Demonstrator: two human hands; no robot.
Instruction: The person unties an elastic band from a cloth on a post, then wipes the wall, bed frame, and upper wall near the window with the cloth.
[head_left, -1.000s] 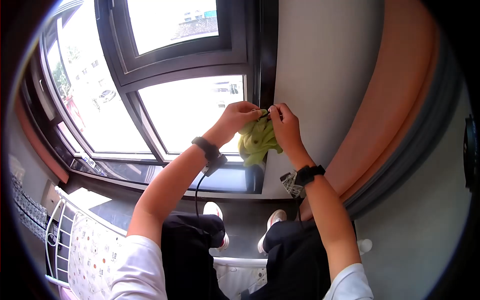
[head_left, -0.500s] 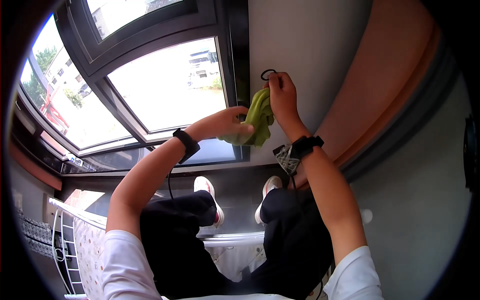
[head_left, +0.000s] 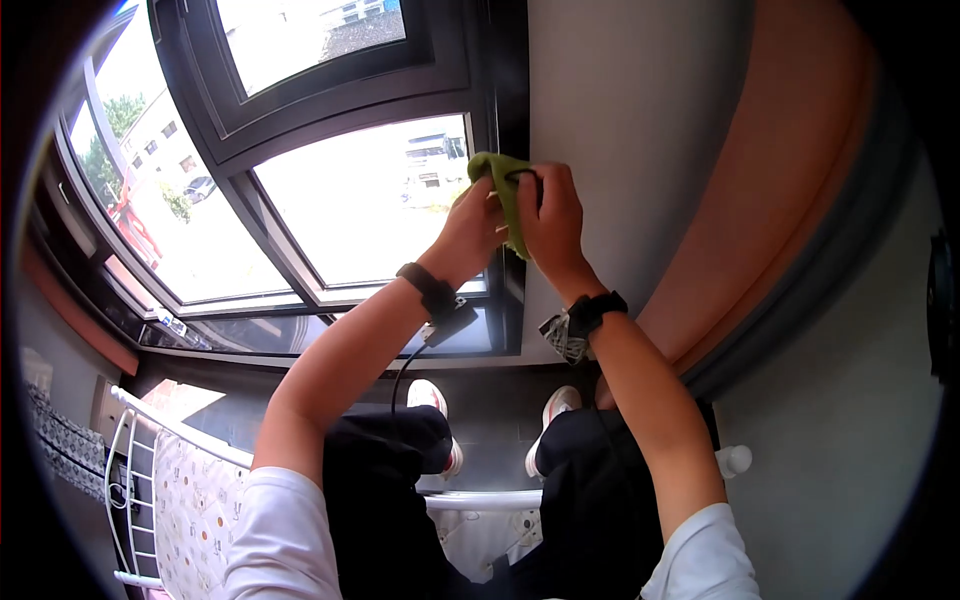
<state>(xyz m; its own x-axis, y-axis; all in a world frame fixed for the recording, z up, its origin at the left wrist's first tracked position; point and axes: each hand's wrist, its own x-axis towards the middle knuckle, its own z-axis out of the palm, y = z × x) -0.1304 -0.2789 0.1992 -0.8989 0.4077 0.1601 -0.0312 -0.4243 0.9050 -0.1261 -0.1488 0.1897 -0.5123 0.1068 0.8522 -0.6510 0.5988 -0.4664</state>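
A green cloth (head_left: 512,205) is bunched between my two hands, in front of the window's right frame. My left hand (head_left: 468,232) is closed on the cloth's left side, its fingers partly hidden by the folds. My right hand (head_left: 553,222) grips the right side, its fingers curled at the top. A thin black loop (head_left: 522,174) shows at the right fingers, against the cloth. Dark bands with small devices circle both wrists, and a cable hangs from the left one.
A dark-framed window (head_left: 365,200) stands ahead on the left, with a sill below. To the right are a pale wall (head_left: 620,120) and an orange-pink curtain (head_left: 790,150). A white metal bed rail (head_left: 185,425) is at lower left. My shoes (head_left: 428,398) rest on the dark floor.
My left hand, loosely spread before, has moved up and right and closed on the cloth. The cloth, which hung down, is now gathered higher between both hands. The view has shifted slightly.
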